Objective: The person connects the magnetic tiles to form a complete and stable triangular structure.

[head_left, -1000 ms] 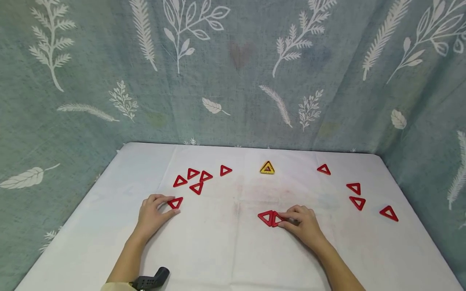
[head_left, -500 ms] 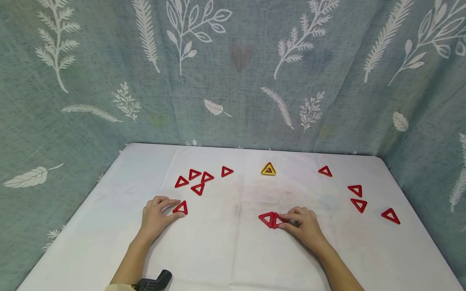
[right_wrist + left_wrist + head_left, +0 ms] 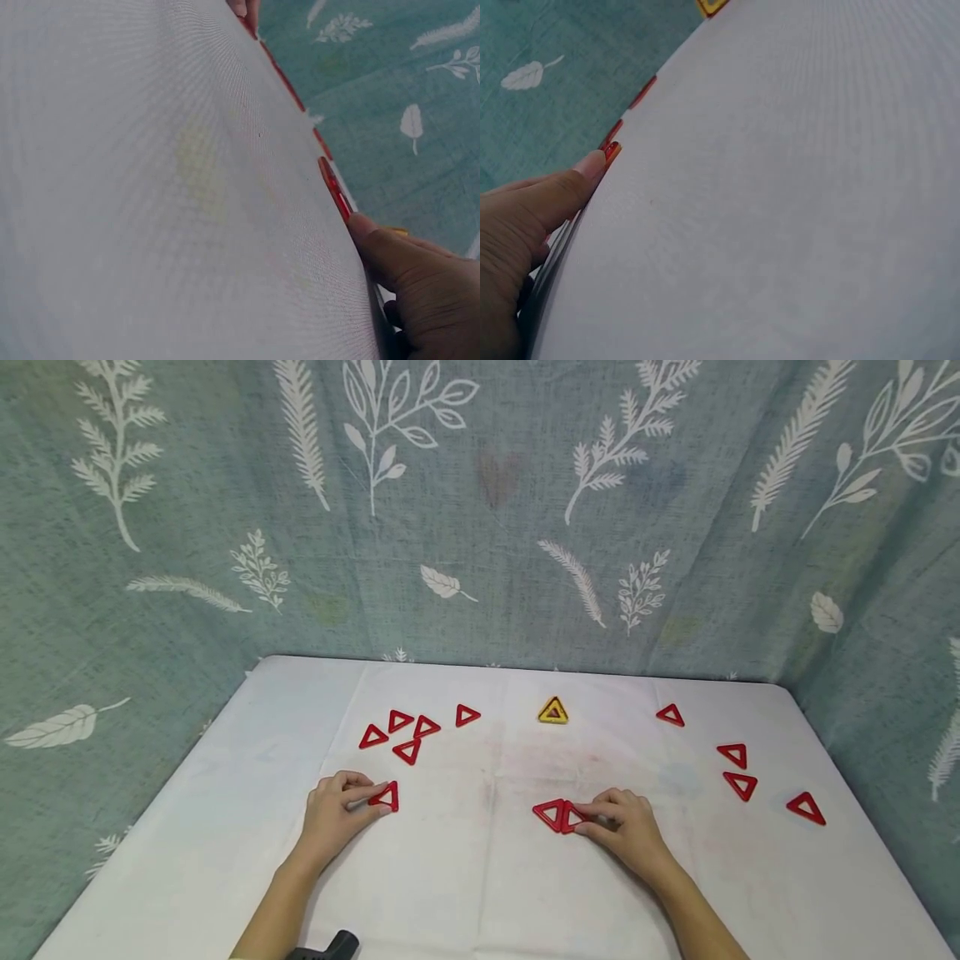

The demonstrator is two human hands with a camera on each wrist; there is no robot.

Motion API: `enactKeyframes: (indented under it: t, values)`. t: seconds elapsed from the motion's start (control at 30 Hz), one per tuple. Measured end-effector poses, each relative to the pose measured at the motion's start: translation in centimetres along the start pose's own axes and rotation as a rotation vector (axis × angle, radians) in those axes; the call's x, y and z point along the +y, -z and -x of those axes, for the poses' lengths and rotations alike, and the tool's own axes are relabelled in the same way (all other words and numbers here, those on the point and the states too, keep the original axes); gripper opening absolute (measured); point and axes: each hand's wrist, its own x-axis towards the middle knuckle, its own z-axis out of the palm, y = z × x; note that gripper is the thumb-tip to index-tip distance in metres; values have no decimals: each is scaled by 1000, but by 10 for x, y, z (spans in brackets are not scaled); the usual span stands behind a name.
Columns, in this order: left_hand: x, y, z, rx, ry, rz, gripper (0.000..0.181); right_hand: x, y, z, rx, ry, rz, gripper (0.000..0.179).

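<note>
In the head view, my left hand (image 3: pixel 335 814) pinches a red triangular ring (image 3: pixel 395 797) between thumb and fingers, low over the white tabletop (image 3: pixel 450 877). That piece shows at the thumb tip in the left wrist view as a red sliver (image 3: pixel 612 150). My right hand (image 3: pixel 626 827) grips a second red triangular ring (image 3: pixel 565 817), whose left side lies against another red triangle (image 3: pixel 546 821). The two meet edge to edge, and fingertips cover the right end of the gripped one. The right wrist view shows red pieces (image 3: pixel 335 187) edge-on beyond the thumb.
Several loose red triangles (image 3: pixel 373 743) lie beyond my left hand. More red triangles (image 3: pixel 732 746) are scattered at the right. A yellow triangle (image 3: pixel 553 721) with red inside sits at the back middle. A leaf-patterned curtain (image 3: pixel 480 568) hangs behind and beside the table.
My left hand has moved slightly right, turning its red triangle and closing its fingers on it. My right hand and the two joined-looking triangles have stayed in place.
</note>
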Motion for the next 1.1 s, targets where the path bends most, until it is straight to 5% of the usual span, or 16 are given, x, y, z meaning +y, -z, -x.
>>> enactKeyframes:
  t: [0.63, 1.1]
  values:
    - [29, -25, 7, 6, -132, 22, 36, 1, 0, 0, -5, -5, -1, 30]
    - [55, -41, 13, 1, -28, 44, 36, -1, 1, 0, -21, -32, -17, 28]
